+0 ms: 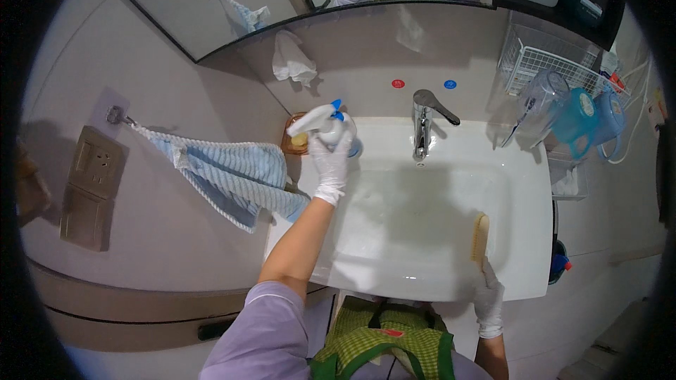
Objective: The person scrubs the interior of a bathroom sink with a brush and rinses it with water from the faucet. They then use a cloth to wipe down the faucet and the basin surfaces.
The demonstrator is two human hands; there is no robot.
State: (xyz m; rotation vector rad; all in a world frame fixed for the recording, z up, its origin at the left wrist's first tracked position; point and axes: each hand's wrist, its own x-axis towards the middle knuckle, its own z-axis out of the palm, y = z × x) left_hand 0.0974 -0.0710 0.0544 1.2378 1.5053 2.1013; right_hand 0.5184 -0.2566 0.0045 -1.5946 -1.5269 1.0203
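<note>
My left hand [331,162], in a white glove, is closed round the neck of a white spray bottle [320,121] with a blue nozzle. The bottle is at the back left corner of the white sink [345,267], its lower part mostly hidden by the hand. At the sink's front right, my gloved right hand [489,295] grips the handle end of a wooden scrubbing brush [480,238]. The brush points away from me over the right side of the basin. Behind the basin's middle stands a chrome faucet [424,123], with no stream of water visible.
A blue striped towel [225,176] hangs from a wall hook at left, reaching the sink's edge. Beside the bottle sits a brown soap dish [290,142] with yellow soap. Clear and blue cups [581,116] hang at right under a white wire basket [542,63]. A mirror spans the back wall.
</note>
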